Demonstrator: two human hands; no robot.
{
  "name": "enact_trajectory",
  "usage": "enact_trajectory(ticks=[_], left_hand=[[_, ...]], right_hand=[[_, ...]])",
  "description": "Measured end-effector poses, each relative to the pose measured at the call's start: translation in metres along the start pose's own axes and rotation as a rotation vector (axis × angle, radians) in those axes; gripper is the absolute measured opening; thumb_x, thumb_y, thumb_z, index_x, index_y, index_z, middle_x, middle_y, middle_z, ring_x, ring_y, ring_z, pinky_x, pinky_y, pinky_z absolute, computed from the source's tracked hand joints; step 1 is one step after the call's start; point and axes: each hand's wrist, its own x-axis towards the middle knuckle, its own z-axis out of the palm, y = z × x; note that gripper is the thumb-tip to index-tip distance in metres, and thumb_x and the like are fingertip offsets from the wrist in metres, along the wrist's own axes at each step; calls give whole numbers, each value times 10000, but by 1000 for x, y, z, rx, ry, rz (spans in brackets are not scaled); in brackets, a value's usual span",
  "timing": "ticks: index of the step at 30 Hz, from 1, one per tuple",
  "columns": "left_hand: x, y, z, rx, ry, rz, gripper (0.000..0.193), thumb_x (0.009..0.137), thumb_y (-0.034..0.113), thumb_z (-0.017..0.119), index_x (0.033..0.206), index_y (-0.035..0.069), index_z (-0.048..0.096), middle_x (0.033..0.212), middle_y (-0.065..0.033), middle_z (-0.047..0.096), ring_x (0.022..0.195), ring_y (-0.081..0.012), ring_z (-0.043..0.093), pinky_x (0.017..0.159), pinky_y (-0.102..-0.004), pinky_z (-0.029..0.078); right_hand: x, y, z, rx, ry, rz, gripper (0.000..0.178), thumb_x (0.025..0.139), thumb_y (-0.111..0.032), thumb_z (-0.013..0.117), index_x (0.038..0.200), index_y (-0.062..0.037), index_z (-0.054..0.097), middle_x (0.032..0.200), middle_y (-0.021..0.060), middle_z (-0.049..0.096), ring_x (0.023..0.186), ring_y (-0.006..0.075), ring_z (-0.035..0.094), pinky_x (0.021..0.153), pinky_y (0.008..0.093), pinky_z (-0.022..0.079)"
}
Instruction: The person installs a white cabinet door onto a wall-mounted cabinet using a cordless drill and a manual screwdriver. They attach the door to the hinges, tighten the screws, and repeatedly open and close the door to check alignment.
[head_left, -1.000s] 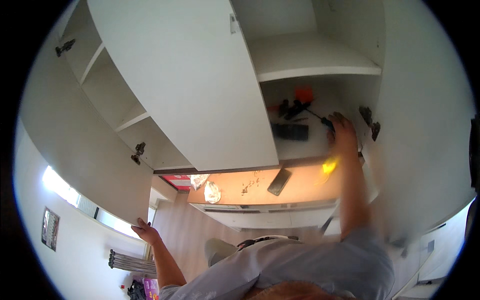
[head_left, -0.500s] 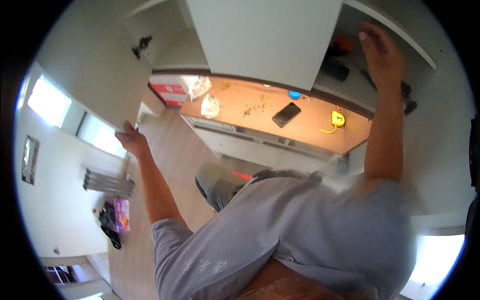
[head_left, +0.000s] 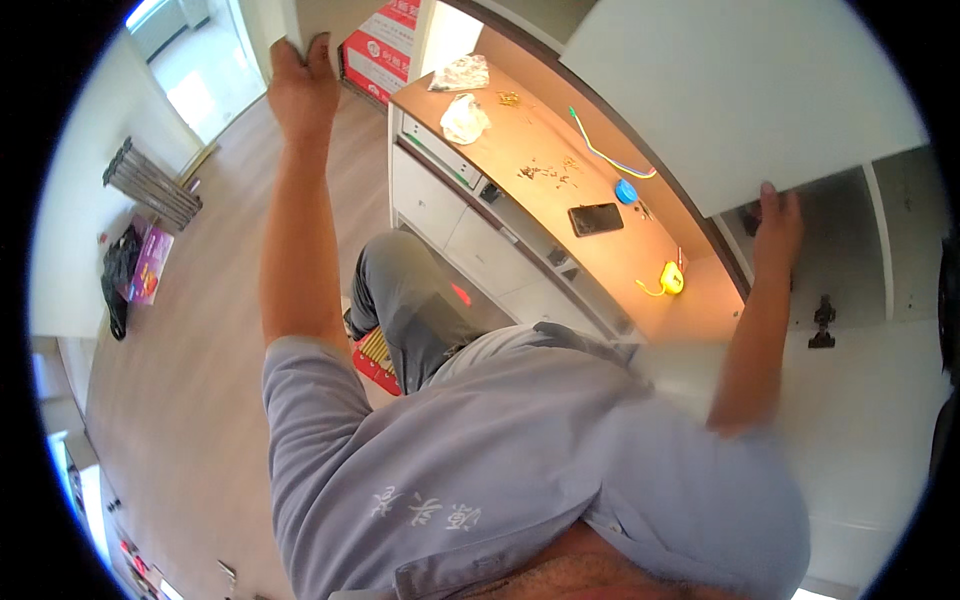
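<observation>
My left hand (head_left: 303,92) is raised at the upper left, its thumb and fingers closed on the lower edge of a pale cabinet door (head_left: 330,16) that runs out of view. At the right, my right hand (head_left: 778,232) has its fingers at the bottom edge of a white cabinet door (head_left: 735,90), seemingly pinching it. Beside that hand the cabinet compartment (head_left: 845,215) stands exposed, with dark items partly hidden behind the hand. A dark metal hinge (head_left: 823,322) shows on the pale panel below it.
On the lit wooden counter (head_left: 520,130) lie a phone (head_left: 596,219), a yellow tape measure (head_left: 671,278), a blue roll (head_left: 626,191), scattered screws (head_left: 548,174), coloured wires (head_left: 610,163) and a white plastic bag (head_left: 465,119). Red-and-white boxes (head_left: 378,60) stand behind. A folded ladder (head_left: 150,185) leans left.
My view has turned. The left hand, still on its door, now appears higher. My right hand has come down from the open compartment to the white door's bottom edge.
</observation>
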Motion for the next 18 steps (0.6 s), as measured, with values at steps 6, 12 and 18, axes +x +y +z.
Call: enact_trajectory(ticks=[6, 12, 18], left_hand=[[3, -4, -1, 13, -76, -69, 390, 955, 405, 674, 993, 46, 524, 900, -242, 683, 832, -499, 651, 677, -520, 533], [-1, -12, 10, -8, 45, 49, 361, 931, 386, 703, 1041, 80, 545, 784, -220, 661, 744, -497, 632, 621, -558, 504], [-2, -16, 13, -109, -47, -109, 313, 966, 285, 675, 1101, 34, 546, 882, -222, 661, 816, -465, 639, 683, -504, 512]], right_hand=[[4, 12, 4, 33, 28, -4, 469, 1020, -382, 626, 1298, -9, 574, 1116, 103, 657, 947, 170, 619, 823, 340, 536], [-11, 6, -9, -126, 44, 1, 409, 976, -357, 692, 1152, 10, 648, 960, 85, 685, 823, 176, 640, 737, 323, 538], [-74, -59, -9, -180, -23, -360, 246, 817, -156, 808, 987, -22, 691, 827, 87, 735, 714, 127, 685, 663, 324, 569]])
